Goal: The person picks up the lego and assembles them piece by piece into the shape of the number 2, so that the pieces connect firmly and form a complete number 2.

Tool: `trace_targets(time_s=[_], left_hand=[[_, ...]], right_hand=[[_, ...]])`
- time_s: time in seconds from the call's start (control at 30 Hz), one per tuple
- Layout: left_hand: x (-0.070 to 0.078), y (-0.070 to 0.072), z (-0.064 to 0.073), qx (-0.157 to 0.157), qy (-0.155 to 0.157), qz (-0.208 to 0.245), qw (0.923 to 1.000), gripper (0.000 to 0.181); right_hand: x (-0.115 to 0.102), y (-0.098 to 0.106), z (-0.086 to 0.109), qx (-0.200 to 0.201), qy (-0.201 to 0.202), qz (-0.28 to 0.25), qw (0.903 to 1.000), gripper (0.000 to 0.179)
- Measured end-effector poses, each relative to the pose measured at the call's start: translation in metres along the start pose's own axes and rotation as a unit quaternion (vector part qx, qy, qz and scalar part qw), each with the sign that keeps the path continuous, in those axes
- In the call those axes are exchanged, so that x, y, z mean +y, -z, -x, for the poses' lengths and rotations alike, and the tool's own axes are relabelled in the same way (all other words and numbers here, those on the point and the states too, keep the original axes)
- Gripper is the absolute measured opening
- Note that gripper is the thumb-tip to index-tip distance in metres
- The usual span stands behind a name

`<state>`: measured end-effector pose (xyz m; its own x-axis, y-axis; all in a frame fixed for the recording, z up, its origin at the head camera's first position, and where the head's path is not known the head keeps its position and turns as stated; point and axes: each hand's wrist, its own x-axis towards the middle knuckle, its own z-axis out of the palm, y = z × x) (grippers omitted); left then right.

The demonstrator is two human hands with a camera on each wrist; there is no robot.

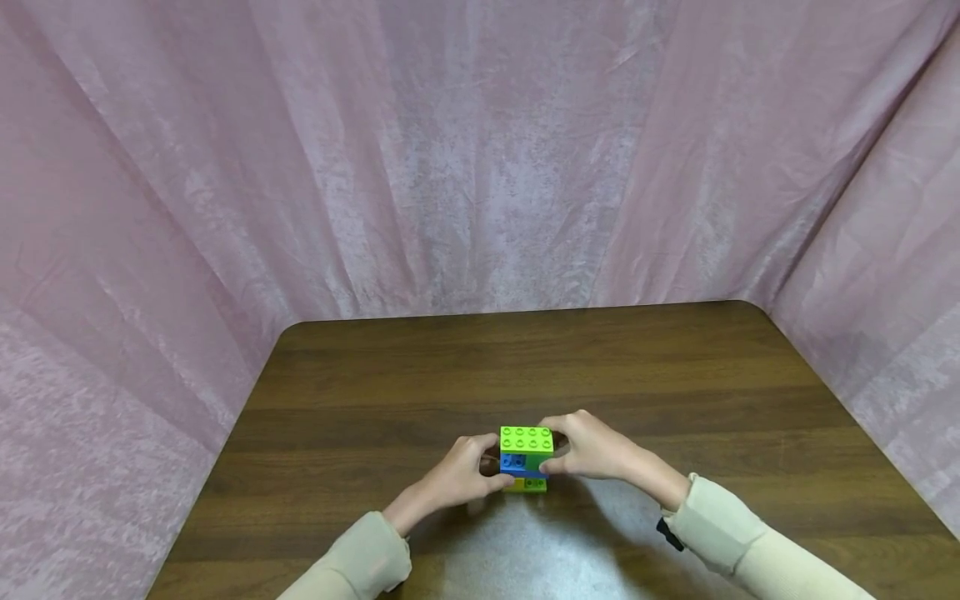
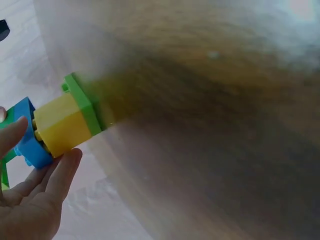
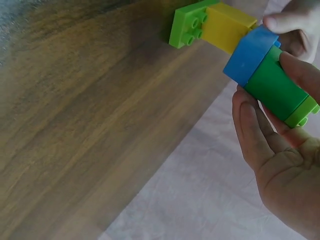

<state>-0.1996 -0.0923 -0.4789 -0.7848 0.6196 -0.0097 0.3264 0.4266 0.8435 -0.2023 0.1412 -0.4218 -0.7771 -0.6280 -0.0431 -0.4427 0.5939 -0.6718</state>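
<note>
A small tower of toy building bricks stands upright on the table between both hands. Its top is a flat lime plate [image 1: 527, 439] with studs. Under that come a dark green brick [image 3: 277, 85], a flat blue brick [image 3: 251, 54], a yellow brick [image 2: 62, 125] and a lime base plate [image 2: 84, 105]. My left hand [image 1: 463, 472] holds the tower from the left, its thumb on the blue brick and fingers near the blue and yellow join. From the right, my right hand [image 1: 597, 447] pinches the dark green brick between thumb and fingers.
The brown wooden table [image 1: 420, 375] has rounded far corners. Pink curtains [image 1: 495, 167] hang behind it and along both sides. Light glares off the table's near part.
</note>
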Motion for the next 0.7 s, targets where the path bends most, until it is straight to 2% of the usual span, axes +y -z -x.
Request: trace_targets(time_s=[0.23,0.57,0.7], left_hand=[[0.0017,0.0007,-0.0011,0.001,-0.01,-0.006,0.9999,0.023],[-0.001,-0.004,0.0014,0.021,-0.01,0.074,0.997,0.032],[-0.0012,-0.004,0.0017,0.024,-0.003,0.084,0.9962,0.032]], right_hand=[[-0.0016,-0.002,0.0036,0.009,0.004,-0.01,0.9999,0.033],[-0.0038,-0.0047,0.0027,0.013,0.01,0.01,0.9998,0.03],[-0.0043,-0.0043,0.0015,0.014,0.017,0.02,0.9996,0.031]])
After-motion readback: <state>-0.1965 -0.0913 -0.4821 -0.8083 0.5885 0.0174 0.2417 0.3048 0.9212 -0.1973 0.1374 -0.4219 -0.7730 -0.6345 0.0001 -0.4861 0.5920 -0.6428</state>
